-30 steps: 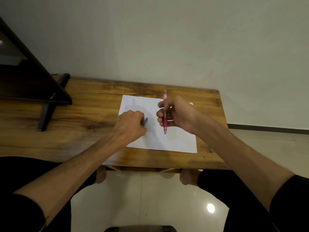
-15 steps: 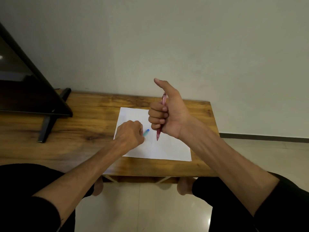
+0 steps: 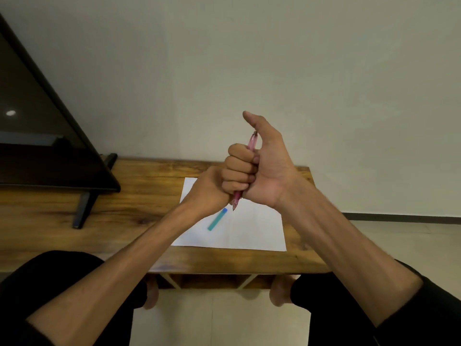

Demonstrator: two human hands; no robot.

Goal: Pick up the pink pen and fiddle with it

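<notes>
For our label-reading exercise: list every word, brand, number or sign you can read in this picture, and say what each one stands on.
None can be read.
Pink pen, gripped in the right hand: no print shows on its barrel.
Teal cap: plain.
White sheet of paper: blank where visible.
Dark screen on the wooden table: no logo or text visible.
Left hand covers the pen's lower part, so any marking there is hidden.

right hand point(image 3: 259, 171): raised, fingers curled, thumb up | left hand point(image 3: 212, 191): curled, touching right fingers
</notes>
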